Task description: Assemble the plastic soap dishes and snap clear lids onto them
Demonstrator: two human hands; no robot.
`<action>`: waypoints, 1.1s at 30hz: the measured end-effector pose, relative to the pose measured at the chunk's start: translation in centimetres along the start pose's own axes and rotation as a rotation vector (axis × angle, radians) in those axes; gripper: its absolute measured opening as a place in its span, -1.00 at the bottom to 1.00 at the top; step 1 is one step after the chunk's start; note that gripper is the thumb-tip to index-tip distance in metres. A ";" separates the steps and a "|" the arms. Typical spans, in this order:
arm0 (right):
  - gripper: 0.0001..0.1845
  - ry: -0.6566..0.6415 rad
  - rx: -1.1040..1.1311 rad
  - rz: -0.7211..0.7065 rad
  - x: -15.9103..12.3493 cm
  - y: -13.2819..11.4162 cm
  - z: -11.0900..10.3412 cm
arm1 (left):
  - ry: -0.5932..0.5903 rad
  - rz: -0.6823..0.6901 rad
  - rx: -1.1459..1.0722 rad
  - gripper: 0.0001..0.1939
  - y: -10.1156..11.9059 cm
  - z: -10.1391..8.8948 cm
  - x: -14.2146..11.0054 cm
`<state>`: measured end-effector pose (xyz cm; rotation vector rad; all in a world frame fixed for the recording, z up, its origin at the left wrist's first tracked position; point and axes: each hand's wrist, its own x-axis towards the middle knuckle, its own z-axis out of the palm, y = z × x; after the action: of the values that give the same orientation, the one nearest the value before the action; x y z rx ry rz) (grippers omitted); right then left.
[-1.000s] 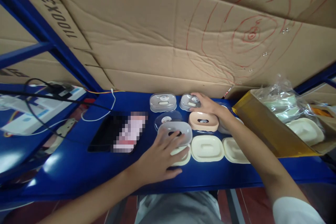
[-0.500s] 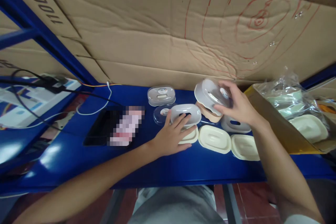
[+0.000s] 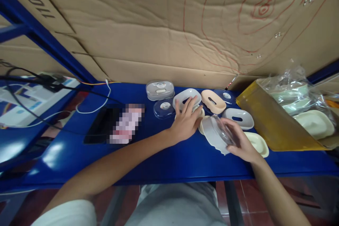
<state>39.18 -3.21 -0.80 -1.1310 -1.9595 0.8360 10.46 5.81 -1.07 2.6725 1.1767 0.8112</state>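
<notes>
My right hand (image 3: 242,143) grips a grey soap box with a clear lid (image 3: 215,132), tilted on its side above the front row. My left hand (image 3: 185,118) lies with fingers spread over a pale grey soap dish (image 3: 182,95) that has a dark slot; one cream tray is partly hidden beneath that hand. To the right of it sit a peach soap dish (image 3: 217,105) and another grey soap dish (image 3: 241,123). A cream tray (image 3: 258,144) shows beyond my right hand. Clear lids (image 3: 162,109) with round stickers lie behind, near a closed grey soap box (image 3: 160,91).
On the left lie a dark tablet or phone (image 3: 96,127) with a blurred screen, cables and a white power strip (image 3: 63,86). At the right stands an open carton (image 3: 256,113) holding plastic bags and pale green and cream pieces. A cardboard wall (image 3: 127,35) rises behind the blue table.
My right hand lifted the closed grey soap box from the back row and brought it forward, tilted. My left hand and the grey dish under it shifted back and right; the peach dish also moved.
</notes>
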 end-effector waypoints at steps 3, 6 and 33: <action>-0.10 0.023 -0.036 -0.058 2.0 0.2 0.5 | 0.031 0.007 -0.065 -0.46 -0.4 -1.1 -0.4; -0.09 0.035 -0.098 -0.079 3.7 0.5 0.6 | 0.091 -0.019 -0.009 -0.44 -2.2 -3.1 -2.1; -0.24 -0.097 -0.340 -0.114 2.7 -7.0 11.0 | -0.092 -0.076 -0.181 -0.25 2.7 -7.1 -18.8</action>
<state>26.11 -5.63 -0.42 -1.1722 -2.2848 0.5174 -1.89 -10.26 -2.28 2.4762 1.1184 0.7360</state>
